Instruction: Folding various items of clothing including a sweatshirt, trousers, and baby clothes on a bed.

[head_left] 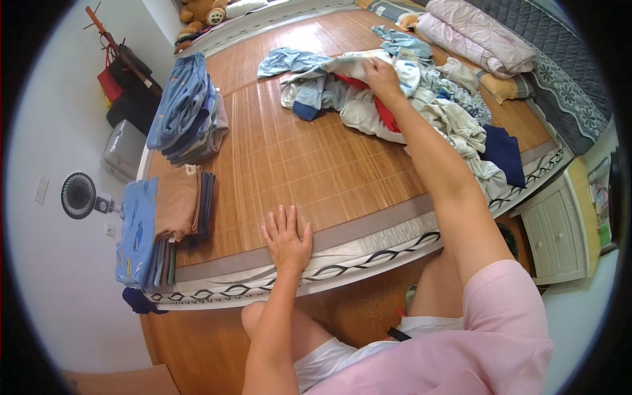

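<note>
My left hand [288, 242] lies flat on the near edge of the bamboo mat [296, 164], fingers spread, with nothing in it. My right arm stretches far across the bed to a heap of loose clothes. There my right hand [382, 78] is closed on a white garment [352, 64], pulling its cloth taut; the fingertips are partly hidden. Red cloth [386, 115] shows beneath the hand and wrist. Around them lie a light blue garment [289, 62], a cream garment [454, 122] and a navy folded cloth [503, 155].
Folded clothes stand at the mat's left side: a blue stack [178, 105] farther off and a nearer one with a brown garment [178, 201] on top. A fan [79, 195] is beyond the left edge. A pink quilt [474, 36] lies far right; a white cabinet [556, 230] stands near right.
</note>
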Tool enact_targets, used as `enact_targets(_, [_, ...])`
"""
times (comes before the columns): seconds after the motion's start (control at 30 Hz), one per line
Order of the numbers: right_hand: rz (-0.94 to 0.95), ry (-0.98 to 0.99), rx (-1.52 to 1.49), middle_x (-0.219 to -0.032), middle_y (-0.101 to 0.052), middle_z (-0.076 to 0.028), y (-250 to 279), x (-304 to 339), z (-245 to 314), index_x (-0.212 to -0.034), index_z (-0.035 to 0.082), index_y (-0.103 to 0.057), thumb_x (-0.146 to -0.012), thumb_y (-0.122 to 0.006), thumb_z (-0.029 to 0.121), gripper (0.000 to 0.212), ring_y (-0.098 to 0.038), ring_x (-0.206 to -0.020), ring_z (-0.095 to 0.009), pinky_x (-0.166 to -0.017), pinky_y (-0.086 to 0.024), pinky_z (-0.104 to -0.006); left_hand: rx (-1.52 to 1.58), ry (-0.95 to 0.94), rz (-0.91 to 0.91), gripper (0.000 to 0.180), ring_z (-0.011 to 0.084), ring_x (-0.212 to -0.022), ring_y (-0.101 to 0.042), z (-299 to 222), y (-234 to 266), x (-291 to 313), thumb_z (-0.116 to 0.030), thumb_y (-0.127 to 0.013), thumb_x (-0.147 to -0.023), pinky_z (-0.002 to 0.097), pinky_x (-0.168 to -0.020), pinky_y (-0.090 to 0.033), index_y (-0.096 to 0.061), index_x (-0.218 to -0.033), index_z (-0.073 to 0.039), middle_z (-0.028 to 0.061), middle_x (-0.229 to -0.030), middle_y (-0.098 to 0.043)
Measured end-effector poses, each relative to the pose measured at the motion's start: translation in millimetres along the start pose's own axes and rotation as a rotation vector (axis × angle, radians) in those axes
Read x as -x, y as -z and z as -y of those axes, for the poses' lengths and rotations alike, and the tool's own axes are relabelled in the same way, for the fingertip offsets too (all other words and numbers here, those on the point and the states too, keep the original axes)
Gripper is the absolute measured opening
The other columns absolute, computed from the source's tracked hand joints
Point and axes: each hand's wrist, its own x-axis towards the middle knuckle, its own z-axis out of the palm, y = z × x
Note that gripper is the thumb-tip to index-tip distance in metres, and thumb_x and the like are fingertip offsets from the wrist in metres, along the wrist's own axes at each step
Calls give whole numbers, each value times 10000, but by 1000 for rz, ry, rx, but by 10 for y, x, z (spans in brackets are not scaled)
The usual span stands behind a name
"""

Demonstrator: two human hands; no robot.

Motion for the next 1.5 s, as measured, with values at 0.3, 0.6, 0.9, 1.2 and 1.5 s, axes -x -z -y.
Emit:
enact_targets(0.3, [880, 373, -16, -888, -680, -171, 290, 2576, 1315, -1076, 140, -652, -915, -506, 423, 356, -655, -831, -359, -772, -499, -472, 202, 18, -56, 897, 306, -1401, -270, 196, -104, 124, -432, -657, -802, 474, -1157, -144, -212, -1489, -66, 139, -1532, -270])
enact_targets(0.6, [925, 216, -251, -1046, -656, -167, 1082, 3259, 957, -1188, 92, -614, -807, -706, 353, 472, -633, -961, -332, -826, -506, -414, 358, -477, -351, 769, 347, -1354, -346, -101, 102, 582, -261, -768, -644, 472, -1077, -287, -459, -1337, -136, 151, -1450, -399])
enact_targets(0.9, [461, 331, 143, -1224, -592, -124, 1639, 2870, 228, -1228, 115, -582, -740, -594, 24, 496, -536, -1160, -307, -982, -434, -404, 338, -438, -299, 688, 365, -1330, -343, -411, 399, 894, -185, -757, -580, 487, -1067, -282, -507, -1218, -124, 118, -1410, -440])
enact_targets(1.2, [517, 533, 233, -1292, -552, -58, 1401, 3238, 218, -1114, 146, -640, -767, -641, 103, 349, -476, -1239, -260, -1041, -345, -445, 255, -503, -207, 368, 302, -1152, -513, -485, 508, 1055, -114, -787, -570, 444, -979, -351, -579, -873, -111, 38, -987, -622])
enact_targets(1.5, [648, 113, -291, -797, -615, 1, 2122, 2992, 1217, -1024, 42, -665, -909, -599, 161, 178, -550, -728, -87, -637, -443, -256, 835, -315, -44, 156, 93, -648, -548, -401, 1818, 1194, -127, -779, -760, 261, -579, -423, -641, -771, -54, 13, -682, -611])
